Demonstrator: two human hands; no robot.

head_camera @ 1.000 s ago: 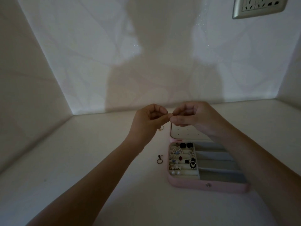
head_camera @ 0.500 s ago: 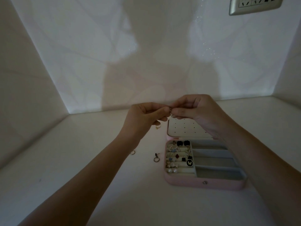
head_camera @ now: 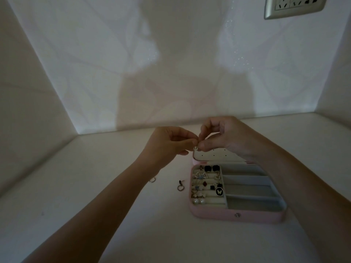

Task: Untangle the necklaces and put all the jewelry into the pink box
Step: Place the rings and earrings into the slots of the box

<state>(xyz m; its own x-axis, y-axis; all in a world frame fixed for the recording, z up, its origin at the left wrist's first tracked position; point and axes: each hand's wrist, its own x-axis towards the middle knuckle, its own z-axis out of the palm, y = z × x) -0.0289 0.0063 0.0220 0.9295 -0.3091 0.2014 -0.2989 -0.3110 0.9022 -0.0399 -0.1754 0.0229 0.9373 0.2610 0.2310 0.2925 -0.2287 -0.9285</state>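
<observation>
Grips of left hand (head_camera: 167, 145) and right hand (head_camera: 224, 137) pinch one small silvery trinket (head_camera: 195, 148); open pink rectangular box (head_camera: 237, 215) lies below it, nearer right hand.

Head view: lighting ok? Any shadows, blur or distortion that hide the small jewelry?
Head view: dim, lit from behind, the person's shadow falls across the wall. Head view: wide-angle bend at the edges, the socket looks skewed. Head view: the small piece pinched between the left hand and right hand is too tiny and dark to identify; the pink box reads fairly sharp.
</observation>
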